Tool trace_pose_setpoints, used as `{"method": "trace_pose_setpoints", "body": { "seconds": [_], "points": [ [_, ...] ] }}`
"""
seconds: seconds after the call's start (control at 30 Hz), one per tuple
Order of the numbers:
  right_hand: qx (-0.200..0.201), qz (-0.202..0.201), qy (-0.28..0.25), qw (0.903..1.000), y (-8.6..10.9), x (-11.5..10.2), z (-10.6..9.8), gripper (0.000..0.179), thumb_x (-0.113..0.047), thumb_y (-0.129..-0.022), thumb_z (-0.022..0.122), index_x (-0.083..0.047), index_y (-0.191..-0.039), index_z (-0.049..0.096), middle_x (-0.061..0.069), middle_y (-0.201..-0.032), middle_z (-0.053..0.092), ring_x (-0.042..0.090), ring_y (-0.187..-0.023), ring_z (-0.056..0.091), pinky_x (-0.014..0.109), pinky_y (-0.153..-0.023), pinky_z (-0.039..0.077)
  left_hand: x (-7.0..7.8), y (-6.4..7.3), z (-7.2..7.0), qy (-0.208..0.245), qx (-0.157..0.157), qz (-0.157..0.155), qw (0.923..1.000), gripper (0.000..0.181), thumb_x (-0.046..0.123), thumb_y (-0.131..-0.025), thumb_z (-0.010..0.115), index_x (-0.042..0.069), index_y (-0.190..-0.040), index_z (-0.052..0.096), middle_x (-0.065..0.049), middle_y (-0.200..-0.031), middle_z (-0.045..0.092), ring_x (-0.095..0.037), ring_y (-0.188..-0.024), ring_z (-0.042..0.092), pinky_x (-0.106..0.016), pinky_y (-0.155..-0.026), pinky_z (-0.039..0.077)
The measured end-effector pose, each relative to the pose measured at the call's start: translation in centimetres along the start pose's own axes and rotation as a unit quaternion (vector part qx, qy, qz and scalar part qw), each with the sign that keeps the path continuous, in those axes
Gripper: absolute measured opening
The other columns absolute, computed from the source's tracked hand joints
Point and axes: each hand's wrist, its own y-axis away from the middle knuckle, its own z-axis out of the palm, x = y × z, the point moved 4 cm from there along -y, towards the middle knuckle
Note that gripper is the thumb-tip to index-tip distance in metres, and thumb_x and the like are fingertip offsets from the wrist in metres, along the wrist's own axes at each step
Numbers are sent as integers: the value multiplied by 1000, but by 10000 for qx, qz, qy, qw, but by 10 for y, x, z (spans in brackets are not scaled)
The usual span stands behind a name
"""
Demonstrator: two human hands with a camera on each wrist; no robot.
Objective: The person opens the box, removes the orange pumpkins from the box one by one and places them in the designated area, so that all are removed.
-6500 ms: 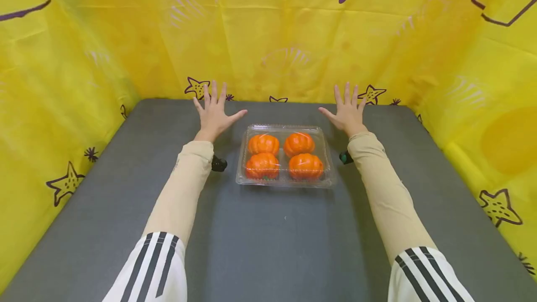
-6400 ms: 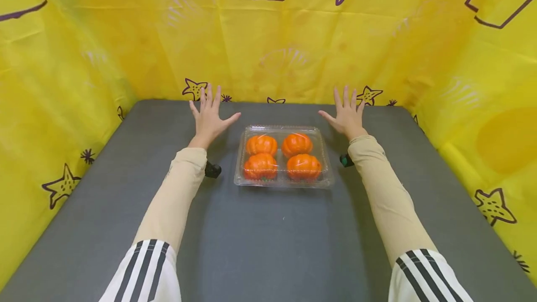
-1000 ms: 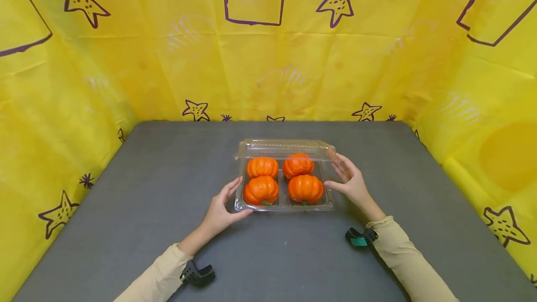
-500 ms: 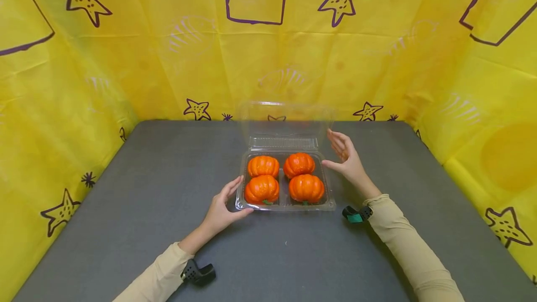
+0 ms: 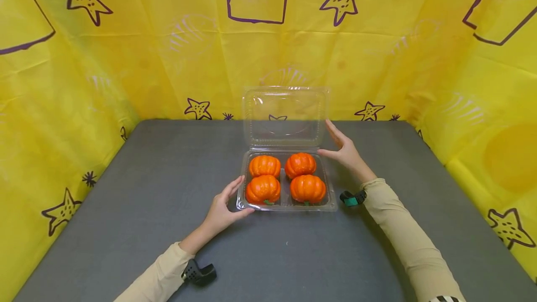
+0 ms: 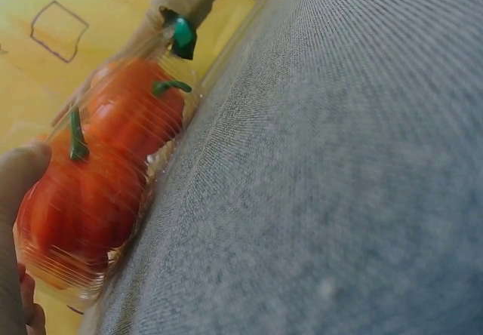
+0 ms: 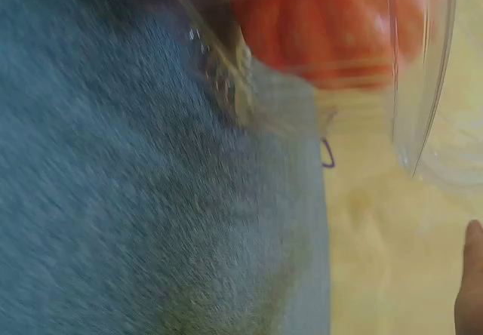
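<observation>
A clear plastic clamshell container (image 5: pixel 289 208) stands on the table, its transparent lid (image 5: pixel 285 122) raised upright at the back hinge. Several small orange pumpkins (image 5: pixel 307 188) with green stems sit inside. My left hand (image 5: pixel 221 209) holds the front left corner, thumb on the front rim and fingers along the left wall. In the left wrist view the thumb (image 6: pixel 23 170) lies against the container beside a pumpkin (image 6: pixel 83 207). Beside the lid's right edge is my right hand (image 5: pixel 347 153), fingers extended and thumb pointing at the hinge. One right finger (image 7: pixel 472 263) shows near the lid in the right wrist view.
A dark grey table (image 5: pixel 285 264) spreads around the container. Yellow cloth (image 5: pixel 168 73) printed with stars hangs behind it and on both sides. Each wrist wears a black camera mount, the left one (image 5: pixel 199 272) low above the table.
The lid, closed in the oldest frames, has swung up and back to upright. My right hand has moved backward alongside it. The left hand has stayed at the front left corner this past second.
</observation>
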Motion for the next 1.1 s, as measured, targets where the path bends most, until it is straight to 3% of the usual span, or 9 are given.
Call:
{"method": "trace_pose_setpoints", "body": {
  "seconds": [0.2, 0.37, 0.5, 0.7, 0.9, 1.1],
  "points": [
    [-365, 228, -29, 9991, -12, 22, 0, 83, 1, -76, 69, -4, -142, 17, 6, -148, 7, 23, -131, 15, 40, -103, 16, 0, 0, 0, 55, -25, -200, 9998, 76, -5, -59, 79, -15, -124, 41, -27, -124, 45, -37, -113, 44, -34, -92, 35],
    [-477, 549, 138, 9973, -20, 43, -4, 83, -12, -78, 70, -9, -143, 18, -1, -148, 9, 17, -131, 17, 35, -103, 18, -1, 0, -1, 228, -13, -442, 9988, 76, -6, -59, 79, -14, -124, 42, -26, -125, 45, -36, -114, 43, -23, -93, 33],
    [-530, 729, 126, 9958, -22, 50, -5, 83, -14, -78, 71, -6, -142, 19, 2, -148, 10, 19, -131, 17, 35, -103, 18, -2, 0, -1, 245, -37, -480, 9985, 75, -6, -59, 79, -14, -124, 42, -27, -124, 45, -37, -114, 43, -21, -93, 32],
    [-530, 917, -34, 9944, -21, 43, -1, 74, -9, -82, 66, 2, -139, 21, 12, -146, 11, 28, -130, 18, 37, -103, 18, -1, 1, 0, 192, -63, -478, 9987, 75, -5, -60, 79, -14, -124, 42, -26, -124, 45, -37, -114, 43, -23, -93, 33],
    [-310, 895, 352, 9949, -14, 29, 5, 48, -10, -93, 47, 11, -133, 29, 22, -141, 21, 32, -129, 18, 42, -103, 17, 0, 1, 1, 177, -55, -554, 9983, 74, -4, -60, 79, -14, -124, 42, -25, -125, 45, -36, -115, 43, -23, -93, 33],
    [-315, 969, 271, 9944, -11, 33, 5, 47, -11, -94, 43, 11, -134, 28, 22, -141, 22, 31, -130, 16, 42, -103, 15, 2, 0, 1, 244, 73, -483, 9985, 75, -6, -57, 80, -15, -122, 44, -26, -123, 47, -36, -112, 45, -22, -92, 32]
  ]
}}
